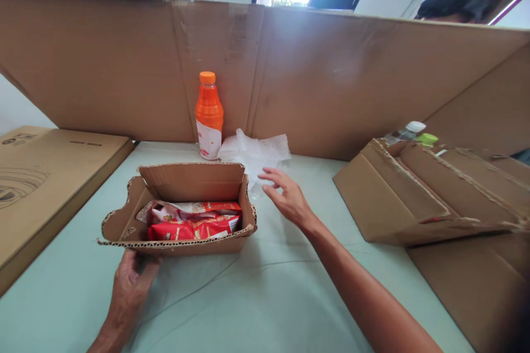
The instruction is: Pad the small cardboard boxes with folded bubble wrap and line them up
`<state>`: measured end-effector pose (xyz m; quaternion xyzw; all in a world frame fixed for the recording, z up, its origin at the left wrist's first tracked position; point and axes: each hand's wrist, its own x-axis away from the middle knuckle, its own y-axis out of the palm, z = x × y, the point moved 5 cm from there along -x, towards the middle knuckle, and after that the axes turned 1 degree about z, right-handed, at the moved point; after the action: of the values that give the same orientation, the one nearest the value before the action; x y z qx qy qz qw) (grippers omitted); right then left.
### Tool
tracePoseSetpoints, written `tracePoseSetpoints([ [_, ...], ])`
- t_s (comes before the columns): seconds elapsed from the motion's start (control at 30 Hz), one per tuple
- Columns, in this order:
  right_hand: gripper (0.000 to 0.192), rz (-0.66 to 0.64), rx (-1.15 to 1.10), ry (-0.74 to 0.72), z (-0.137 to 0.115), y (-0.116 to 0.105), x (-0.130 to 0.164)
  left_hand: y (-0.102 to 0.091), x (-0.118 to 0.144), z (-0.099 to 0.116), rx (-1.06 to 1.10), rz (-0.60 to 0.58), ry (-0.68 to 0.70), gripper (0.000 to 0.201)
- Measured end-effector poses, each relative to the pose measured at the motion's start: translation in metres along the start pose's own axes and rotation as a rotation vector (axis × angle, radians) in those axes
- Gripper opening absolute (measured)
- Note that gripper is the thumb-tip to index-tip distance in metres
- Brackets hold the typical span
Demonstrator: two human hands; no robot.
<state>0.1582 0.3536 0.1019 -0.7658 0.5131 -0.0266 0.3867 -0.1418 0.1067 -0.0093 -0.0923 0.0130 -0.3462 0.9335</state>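
- The left hand (131,281) rests against the near wall of the small cardboard box (182,245), fingers curled on its lower edge, steadying it on the pale worktop (256,298).
- Inside the box lie red snack packets (194,222); their print is too small to read.
- The right hand (285,196) hovers just right of the box, fingers spread and holding nothing, tips toward the clear plastic bag (254,151) behind the box.
- Judged from this, the box is being packed; the next move calls for a light pinch on the limp bag.
- The orange drink bottle (209,116) stands upright behind the box, touching the cardboard wall (331,77); its label is unreadable.
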Motion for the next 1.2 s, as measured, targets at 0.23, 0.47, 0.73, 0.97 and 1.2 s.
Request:
tracePoseSetpoints([
  [0.23,0.034,0.060,0.182,0.038,0.018,0.053,-0.112,-0.002,-0.004,-0.011,-0.026,0.002,0.012,0.051],
  [0.47,0.029,0.263,0.230,-0.058,0.012,-0.016,-0.063,0.000,-0.005,-0.006,-0.025,-0.050,0.049,0.059],
  [0.73,0.019,-0.132,0.152,-0.154,0.000,-0.045,0.128,0.000,-0.003,0.014,0.014,-0.054,0.087,0.049],
  [0.97,0.020,-0.103,0.060,0.046,-0.017,-0.052,0.181,-0.002,0.003,0.027,-0.097,-0.051,0.203,0.038],
  [1.2,0.046,-0.095,-0.085,0.148,-0.049,0.015,0.128,-0.011,0.005,0.045,-0.330,0.081,0.455,0.017],
])
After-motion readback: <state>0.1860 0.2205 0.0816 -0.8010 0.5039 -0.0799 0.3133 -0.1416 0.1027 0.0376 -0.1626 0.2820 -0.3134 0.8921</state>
